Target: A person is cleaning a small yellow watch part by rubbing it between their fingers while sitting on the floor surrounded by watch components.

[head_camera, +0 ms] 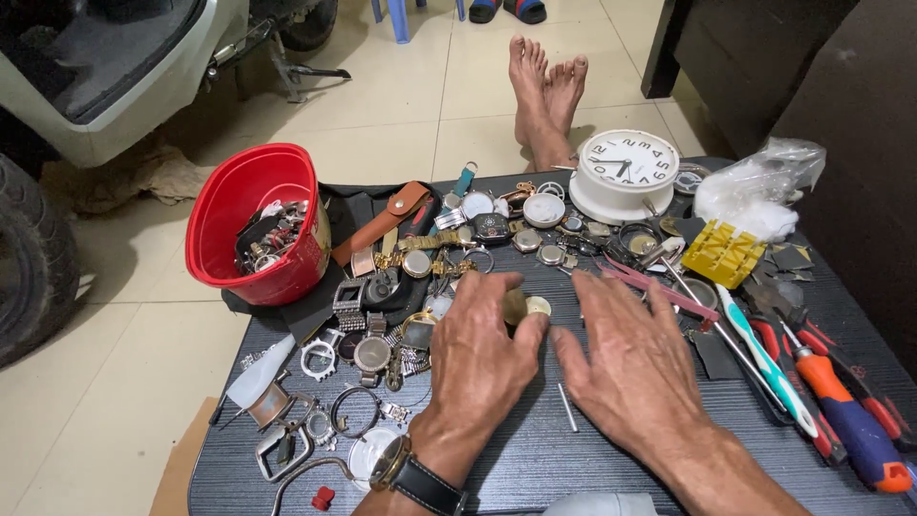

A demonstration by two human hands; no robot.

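the left hand (482, 358), with a black-strapped wristwatch (406, 473) on its wrist, lies near the middle of the dark wood-grain table (535, 459), its fingers curled and its fingertips closed on a small round brass-coloured watch part (527, 307). the right hand (630, 368) rests just beside it, palm down with the fingers spread and nothing in it, the thumb reaching toward the left hand. a thin steel pin (567, 408) lies on the table between the two hands.

toward the left edge sits a red plastic bucket (253, 225) holding metal watch pieces, standing on a black cloth. between the bucket and the hands lies a scatter of watch cases, metal bracelets and a brown leather strap (387, 222). a clear plastic spatula-like piece (260, 373) lies near the left edge.

at the far edge stands a white round table clock (624, 174), with a crumpled clear plastic bag (755, 186) at the far right corner and a yellow plastic case holder (723, 253) just in front of it. along the right edge lie a white and teal toothbrush (764, 358), red-handled pliers and an orange and blue handled screwdriver (850, 420). beyond the table, bare feet (544, 91) rest on the tiled floor.
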